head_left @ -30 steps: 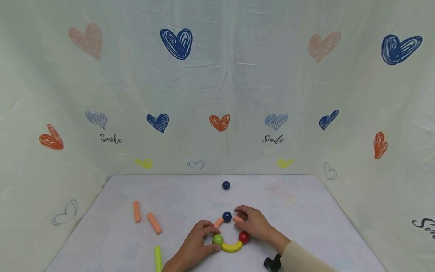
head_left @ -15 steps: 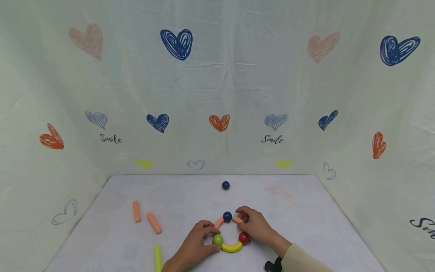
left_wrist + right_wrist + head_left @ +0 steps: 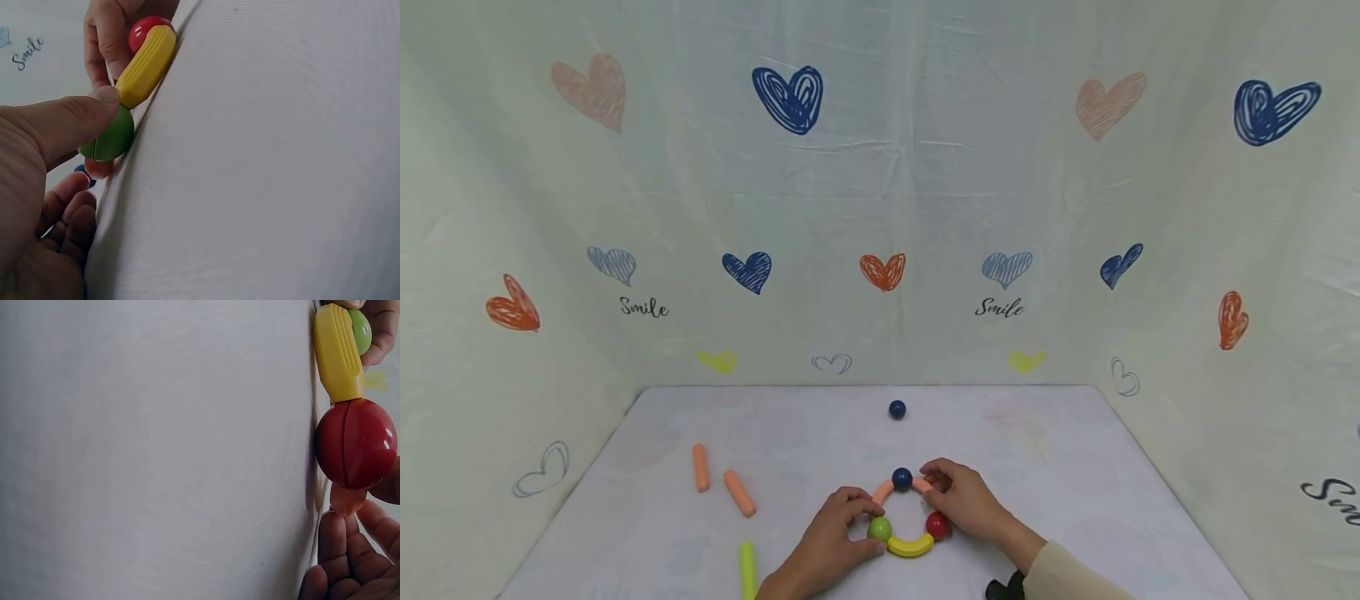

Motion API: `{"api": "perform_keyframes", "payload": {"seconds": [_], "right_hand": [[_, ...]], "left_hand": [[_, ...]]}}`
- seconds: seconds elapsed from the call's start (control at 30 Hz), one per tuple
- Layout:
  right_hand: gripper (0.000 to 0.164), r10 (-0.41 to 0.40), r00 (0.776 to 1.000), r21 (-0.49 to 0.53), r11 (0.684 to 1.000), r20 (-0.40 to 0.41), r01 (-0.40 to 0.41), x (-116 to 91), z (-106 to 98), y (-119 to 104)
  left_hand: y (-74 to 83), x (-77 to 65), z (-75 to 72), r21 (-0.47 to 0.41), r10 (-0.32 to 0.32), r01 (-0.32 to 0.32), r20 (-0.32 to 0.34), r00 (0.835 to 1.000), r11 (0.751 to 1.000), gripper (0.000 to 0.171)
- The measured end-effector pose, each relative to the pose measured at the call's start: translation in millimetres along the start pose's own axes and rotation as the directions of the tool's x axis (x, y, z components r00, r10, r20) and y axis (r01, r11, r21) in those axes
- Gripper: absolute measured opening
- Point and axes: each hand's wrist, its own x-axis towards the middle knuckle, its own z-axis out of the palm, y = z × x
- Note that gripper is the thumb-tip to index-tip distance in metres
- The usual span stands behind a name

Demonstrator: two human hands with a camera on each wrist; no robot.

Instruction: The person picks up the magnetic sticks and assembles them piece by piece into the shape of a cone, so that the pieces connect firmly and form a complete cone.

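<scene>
Heart-printed white cloth (image 3: 940, 192) hangs behind and beside the white counter (image 3: 1075, 517), where your hands work at a small ring of coloured pieces. Your left hand (image 3: 831, 533) is partly closed, thumb on the near side and fingertips on the far side of the green ball (image 3: 880, 528), probably to steady the ring. That ball sits between the left orange arc (image 3: 883, 492) and the yellow arc (image 3: 911, 546), so holding it likely keeps 2 joints from drifting. Your right hand (image 3: 966, 500) pinches the right orange arc (image 3: 921, 485) between thumb and fingers; the arc lies at the hand's left, just inside the fingertips. Its far end appears to meet the near blue ball (image 3: 902, 479), and the grip seems meant to align it there. You have the red ball (image 3: 937, 526) just below your right thumb, against the yellow arc; whether the right orange arc touches it, you cannot tell. Apart from the ring lie 2 orange sticks (image 3: 740, 492), 1 lime stick (image 3: 748, 571) and the far blue ball (image 3: 897, 409), perhaps set aside to leave your hands room. Beside your right sleeve (image 3: 1071, 571) is a black object (image 3: 1005, 587), partly hidden.
</scene>
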Motion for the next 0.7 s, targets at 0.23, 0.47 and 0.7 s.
{"api": "perform_keyframes", "payload": {"seconds": [0.23, 0.47, 0.7], "right_hand": [[0.034, 0.007, 1.000, 0.037, 0.999, 0.021, -0.008, -6.8, -3.0, 1.2], [0.047, 0.013, 0.995, 0.080, 0.997, 0.101, -0.021, -12.9, -8.8, 4.7], [0.067, -0.017, 0.975, 0.118, 0.993, 0.224, -0.010, -18.5, -19.2, 8.6]], "left_hand": [[1.5, 2.2, 2.8, -0.013, -0.061, 0.061, -0.050, 0.997, 0.998, 0.034], [2.7, 2.9, 3.6, -0.015, -0.072, 0.071, -0.071, 0.995, 0.997, 0.031], [0.8, 1.7, 3.8, -0.011, -0.045, 0.045, -0.076, 0.996, 0.999, 0.031]]}}
